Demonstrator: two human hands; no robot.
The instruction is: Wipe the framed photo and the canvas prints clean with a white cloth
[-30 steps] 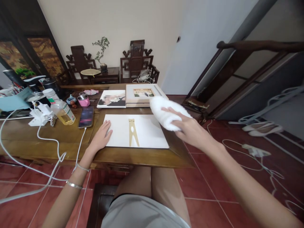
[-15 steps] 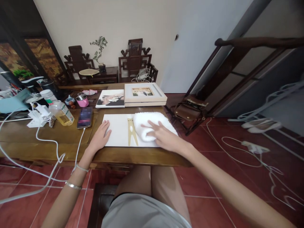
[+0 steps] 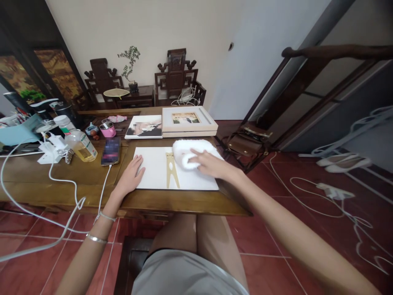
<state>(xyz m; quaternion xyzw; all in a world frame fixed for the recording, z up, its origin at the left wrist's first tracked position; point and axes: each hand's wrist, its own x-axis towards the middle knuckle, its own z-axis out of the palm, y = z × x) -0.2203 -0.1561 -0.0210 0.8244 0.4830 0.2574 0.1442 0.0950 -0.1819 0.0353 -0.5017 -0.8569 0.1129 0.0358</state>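
Observation:
A flat white board (image 3: 153, 168) with a tan printed shape (image 3: 172, 171) lies near the front edge of the table. My left hand (image 3: 130, 176) rests on the board's left edge, fingers stretched out, holding nothing. On the right part of the board sits a fluffy white cloth (image 3: 188, 148), bunched up. My right hand (image 3: 208, 164) presses on this cloth and grips it, with the index finger reaching over its top; some of the fingers are hidden in the folds.
Behind the board are a framed picture (image 3: 190, 130) and a photo panel (image 3: 147, 121). Leftward lie a charging phone (image 3: 110, 151), a bottle of yellow liquid (image 3: 84, 149), a pink cup (image 3: 108, 130) and a power strip (image 3: 49, 152) with loose cables. A wooden chair (image 3: 245, 143) stands to the right.
My right hand has moved the white cloth away from me, up the board, baring its lower right part. My left hand stays on the board's left edge.

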